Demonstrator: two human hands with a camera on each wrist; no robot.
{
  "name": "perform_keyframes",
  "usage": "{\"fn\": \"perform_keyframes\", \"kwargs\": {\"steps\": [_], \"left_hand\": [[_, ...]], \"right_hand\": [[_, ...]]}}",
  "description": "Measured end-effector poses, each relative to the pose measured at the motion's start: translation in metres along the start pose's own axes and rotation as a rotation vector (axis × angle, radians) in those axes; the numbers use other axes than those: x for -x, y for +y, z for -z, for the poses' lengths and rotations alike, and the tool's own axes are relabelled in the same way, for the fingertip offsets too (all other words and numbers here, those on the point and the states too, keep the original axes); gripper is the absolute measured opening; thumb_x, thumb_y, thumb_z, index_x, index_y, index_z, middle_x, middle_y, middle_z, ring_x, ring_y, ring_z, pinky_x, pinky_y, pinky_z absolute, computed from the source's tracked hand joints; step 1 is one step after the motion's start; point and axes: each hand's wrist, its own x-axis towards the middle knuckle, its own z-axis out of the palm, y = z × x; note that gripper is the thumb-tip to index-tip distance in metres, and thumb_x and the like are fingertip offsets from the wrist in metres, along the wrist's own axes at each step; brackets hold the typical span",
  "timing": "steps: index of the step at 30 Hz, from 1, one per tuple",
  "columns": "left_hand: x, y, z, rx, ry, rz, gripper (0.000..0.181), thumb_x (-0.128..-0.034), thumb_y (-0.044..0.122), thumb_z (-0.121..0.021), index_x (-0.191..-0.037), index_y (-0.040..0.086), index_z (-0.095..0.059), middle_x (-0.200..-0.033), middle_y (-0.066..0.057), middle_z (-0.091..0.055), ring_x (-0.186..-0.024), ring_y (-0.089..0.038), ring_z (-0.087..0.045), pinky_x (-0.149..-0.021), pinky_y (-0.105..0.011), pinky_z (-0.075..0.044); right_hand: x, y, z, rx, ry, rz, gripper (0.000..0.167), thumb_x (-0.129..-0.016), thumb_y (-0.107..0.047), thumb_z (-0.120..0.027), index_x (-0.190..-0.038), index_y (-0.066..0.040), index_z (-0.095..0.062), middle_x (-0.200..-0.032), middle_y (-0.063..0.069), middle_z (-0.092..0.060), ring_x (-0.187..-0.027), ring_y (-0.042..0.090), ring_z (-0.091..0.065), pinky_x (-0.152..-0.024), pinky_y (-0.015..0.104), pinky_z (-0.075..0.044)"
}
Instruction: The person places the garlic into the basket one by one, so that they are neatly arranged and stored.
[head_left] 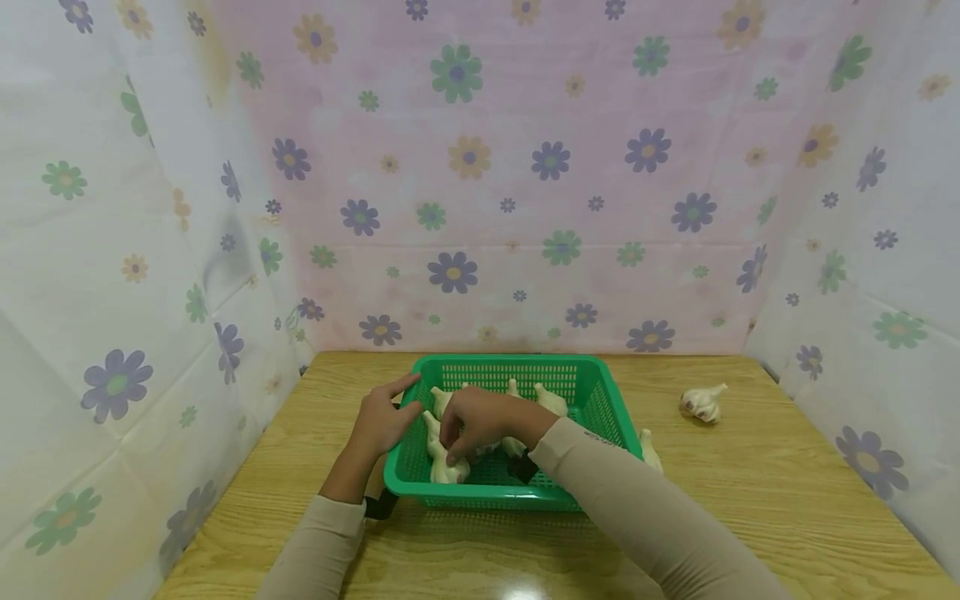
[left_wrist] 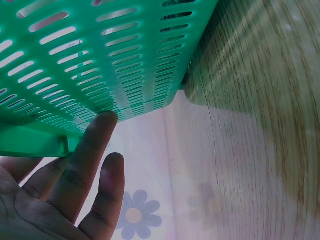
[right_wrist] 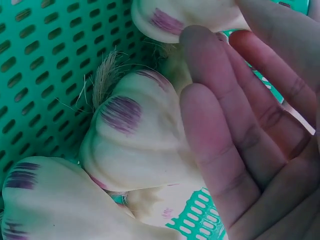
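Note:
A green plastic basket [head_left: 498, 492] with slotted walls stands on the table with several whitish garlic bulbs in it. My left hand [head_left: 382, 421] grips its left rim, thumb and index finger over the top. Other fingers [left_wrist: 95, 145] lie against the outer wall in the left wrist view. Inside the basket, my right hand [head_left: 480, 419] is over the left part, its thumb and fingers at the neck of a garlic bulb [right_wrist: 172, 17]. Below that, another purple-streaked garlic bulb [right_wrist: 135, 135] lies beside a further garlic bulb [right_wrist: 50, 200]. In the head view the right hand hides part of the contents.
On the wooden table [head_left: 750, 500], one garlic bulb [head_left: 702, 403] lies right of the basket. Another garlic bulb [head_left: 650, 450] is close beside the basket's right wall, partly behind the right sleeve [head_left: 637, 508]. Flowered cloth [head_left: 510, 175] encloses the back and sides.

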Motion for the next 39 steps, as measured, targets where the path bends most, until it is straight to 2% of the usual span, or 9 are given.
{"fn": "perform_keyframes", "kwargs": {"steps": [10,15,17,19,22,24,28,34,39], "left_hand": [[-0.0012,-0.0014,-0.0008,0.002,0.002,0.001,0.058,-0.0926,0.023,-0.06,-0.15,0.027,-0.058,-0.151,-0.009,-0.056,-0.068,-0.019,-0.067,-0.049,-0.033,-0.047],[-0.0004,-0.0011,-0.0005,0.01,0.0,0.001,0.057,-0.0931,0.023,-0.06,-0.15,0.027,-0.058,-0.146,-0.011,-0.06,-0.062,-0.02,-0.064,-0.047,-0.032,-0.045],[-0.0003,-0.0009,-0.0005,0.007,0.003,0.002,0.057,-0.0935,0.023,-0.06,-0.15,0.027,-0.058,-0.146,-0.011,-0.06,-0.059,-0.021,-0.062,-0.046,-0.032,-0.044],[-0.0003,-0.0007,-0.0006,0.003,0.004,-0.001,0.057,-0.0936,0.023,-0.059,-0.15,0.027,-0.057,-0.148,-0.012,-0.059,-0.057,-0.02,-0.061,-0.046,-0.031,-0.043],[-0.0005,-0.0009,-0.0007,-0.006,0.008,-0.004,0.057,-0.0936,0.023,-0.059,-0.15,0.026,-0.058,-0.149,-0.012,-0.058,-0.056,-0.019,-0.06,-0.046,-0.031,-0.042],[-0.0006,-0.0007,-0.0006,-0.007,0.009,-0.004,0.057,-0.0933,0.022,-0.06,-0.15,0.026,-0.058,-0.145,-0.013,-0.06,-0.055,-0.019,-0.059,-0.045,-0.03,-0.041],[0.0001,-0.0002,-0.0003,-0.002,0.01,0.003,0.056,-0.0929,0.023,-0.06,-0.149,0.026,-0.059,-0.137,-0.014,-0.066,-0.053,-0.019,-0.056,-0.045,-0.03,-0.04],[0.0007,0.0006,-0.0008,-0.003,0.015,0.01,0.057,-0.0924,0.023,-0.061,-0.149,0.026,-0.059,-0.122,-0.015,-0.072,-0.053,-0.017,-0.057,-0.045,-0.03,-0.042],[0.0014,0.001,-0.0004,0.002,0.013,0.013,0.057,-0.0926,0.024,-0.061,-0.149,0.027,-0.059,-0.132,-0.013,-0.069,-0.052,-0.018,-0.055,-0.046,-0.031,-0.042]], "right_hand": [[0.0038,0.0051,0.001,0.008,-0.017,-0.017,0.005,-0.088,-0.027,-0.084,-0.085,-0.025,-0.081,-0.08,-0.016,-0.074,-0.071,0.004,-0.071,-0.07,0.022,-0.056],[0.0032,0.0072,-0.0013,0.041,-0.058,0.015,0.017,-0.086,-0.028,-0.085,-0.074,-0.021,-0.075,-0.071,-0.013,-0.068,-0.061,0.003,-0.055,-0.063,0.021,-0.05],[0.003,0.006,-0.0012,0.05,-0.061,0.017,0.013,-0.084,-0.025,-0.087,-0.078,-0.02,-0.077,-0.075,-0.013,-0.068,-0.064,0.004,-0.056,-0.064,0.021,-0.05],[0.0031,0.0046,-0.0007,0.058,-0.056,-0.002,0.009,-0.083,-0.022,-0.088,-0.089,-0.021,-0.081,-0.083,-0.015,-0.071,-0.073,0.003,-0.062,-0.069,0.02,-0.051],[0.0032,0.0026,-0.0003,0.045,-0.052,-0.024,0.029,-0.082,-0.015,-0.088,-0.11,-0.022,-0.082,-0.102,-0.018,-0.075,-0.093,0.004,-0.071,-0.078,0.021,-0.056],[0.0032,0.0021,-0.0003,0.022,-0.051,-0.017,0.035,-0.082,-0.01,-0.086,-0.115,-0.021,-0.081,-0.107,-0.017,-0.076,-0.096,0.005,-0.072,-0.079,0.021,-0.057],[0.0031,0.0022,-0.0006,-0.017,-0.031,0.029,0.031,-0.083,-0.003,-0.083,-0.109,-0.02,-0.082,-0.104,-0.014,-0.077,-0.089,0.004,-0.073,-0.078,0.021,-0.057],[0.0024,0.0041,0.0005,-0.017,0.002,0.019,0.027,-0.084,-0.009,-0.084,-0.109,-0.02,-0.082,-0.103,-0.011,-0.077,-0.087,0.001,-0.072,-0.077,0.02,-0.057],[0.0034,0.0043,0.0022,-0.037,0.018,0.013,0.028,-0.086,-0.009,-0.083,-0.113,-0.016,-0.081,-0.106,-0.007,-0.078,-0.088,0.002,-0.071,-0.077,0.021,-0.057]]}}
